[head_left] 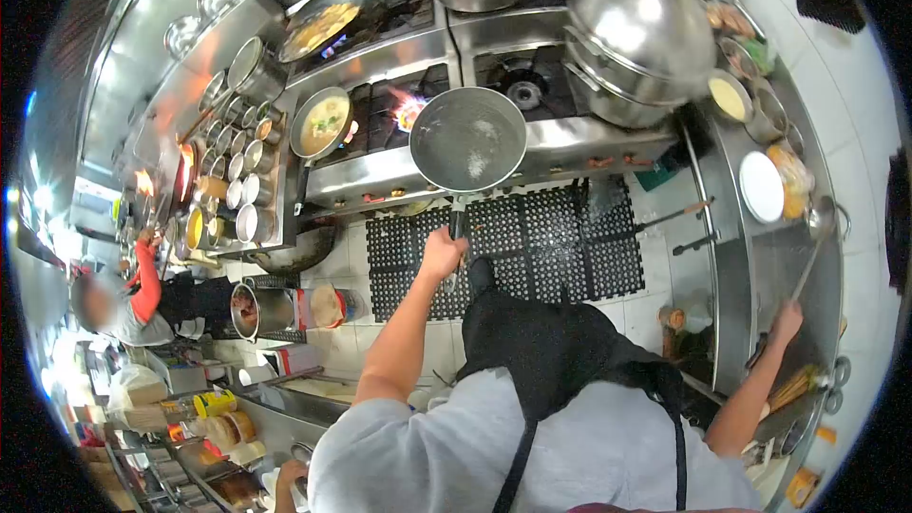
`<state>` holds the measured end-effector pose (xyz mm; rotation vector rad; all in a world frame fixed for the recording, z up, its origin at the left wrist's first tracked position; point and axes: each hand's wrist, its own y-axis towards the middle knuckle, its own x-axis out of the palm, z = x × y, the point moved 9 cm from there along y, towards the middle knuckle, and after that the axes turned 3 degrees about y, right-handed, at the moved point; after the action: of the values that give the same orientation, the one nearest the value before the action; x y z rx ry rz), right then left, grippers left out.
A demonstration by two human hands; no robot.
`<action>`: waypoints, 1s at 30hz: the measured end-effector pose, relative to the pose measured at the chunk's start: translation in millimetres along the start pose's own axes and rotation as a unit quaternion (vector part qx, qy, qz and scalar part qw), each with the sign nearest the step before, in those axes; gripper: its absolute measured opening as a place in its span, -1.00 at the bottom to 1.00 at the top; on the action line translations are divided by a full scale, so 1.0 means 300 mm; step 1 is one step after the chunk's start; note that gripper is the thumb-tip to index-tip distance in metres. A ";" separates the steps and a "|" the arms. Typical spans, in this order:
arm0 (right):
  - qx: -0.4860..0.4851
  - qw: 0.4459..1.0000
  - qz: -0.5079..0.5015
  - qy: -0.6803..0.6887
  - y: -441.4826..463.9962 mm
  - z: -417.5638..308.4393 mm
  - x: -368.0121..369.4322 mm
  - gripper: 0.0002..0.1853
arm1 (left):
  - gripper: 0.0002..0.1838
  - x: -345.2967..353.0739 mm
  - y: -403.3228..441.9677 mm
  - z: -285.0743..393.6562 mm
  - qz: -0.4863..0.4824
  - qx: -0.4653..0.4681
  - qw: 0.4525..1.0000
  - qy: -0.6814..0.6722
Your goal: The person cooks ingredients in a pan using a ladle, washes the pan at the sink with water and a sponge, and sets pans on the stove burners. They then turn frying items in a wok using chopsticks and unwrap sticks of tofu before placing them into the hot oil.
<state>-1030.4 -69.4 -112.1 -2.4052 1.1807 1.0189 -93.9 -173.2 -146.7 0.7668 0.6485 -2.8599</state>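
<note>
White shirt (418,442), left fingers (458,246) gripping pan (468,140), right fingers (788,317) holding ladle (820,218)

pan (468,138): dark grey | handle (458,220): black | ladle (821,218): silver | mat (560,242): black — rows of pale dots | apron (565,351): black | shirt (408,451): pale grey | flame (409,112): orange — yellowish inside | plate (761,186): white | co-worker's sleeve (145,283): red
</note>
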 end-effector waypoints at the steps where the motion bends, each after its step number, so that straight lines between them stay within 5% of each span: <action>1: -0.026 0.991 0.036 -0.130 -0.061 -0.016 0.002 -0.56 | -0.79 -0.042 0.084 -0.071 0.014 -0.004 1.000 0.005; 4: -0.059 0.978 0.136 -0.145 -0.434 -0.129 0.061 -0.54 | -0.77 -0.172 0.287 -0.218 0.057 0.001 0.998 0.018; 9: -0.044 0.990 0.031 -0.129 -0.925 -0.180 0.305 -0.59 | -0.78 -0.402 0.489 -0.233 0.058 0.001 0.998 0.017; 11: 0.037 0.987 -0.036 -0.154 -1.115 -0.359 0.402 -0.67 | -0.78 -0.462 0.580 -0.264 0.063 0.017 0.998 0.004; 15: 0.007 0.977 -0.112 -0.179 -1.253 -0.268 0.574 -0.72 | -0.78 -0.535 0.747 -0.349 0.038 0.011 0.999 0.000; 21: 0.208 0.960 -0.173 -0.064 -1.450 -0.645 0.732 -0.81 | -0.76 -0.557 0.861 -0.418 0.035 -0.006 0.997 -0.061; 28: 0.034 0.925 -0.274 -0.261 -1.342 -0.721 0.896 -0.75 | -0.70 -0.546 0.906 -0.430 0.024 -0.015 0.997 -0.076; 30: -0.016 0.910 -0.311 -0.273 -1.304 -0.747 0.953 -0.76 | -0.66 -0.561 0.874 -0.423 0.016 -0.067 0.981 -0.181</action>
<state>-501.5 -104.9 -174.5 -2.0615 0.1828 1.3353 164.8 -356.0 -260.0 0.2253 0.7524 -2.7821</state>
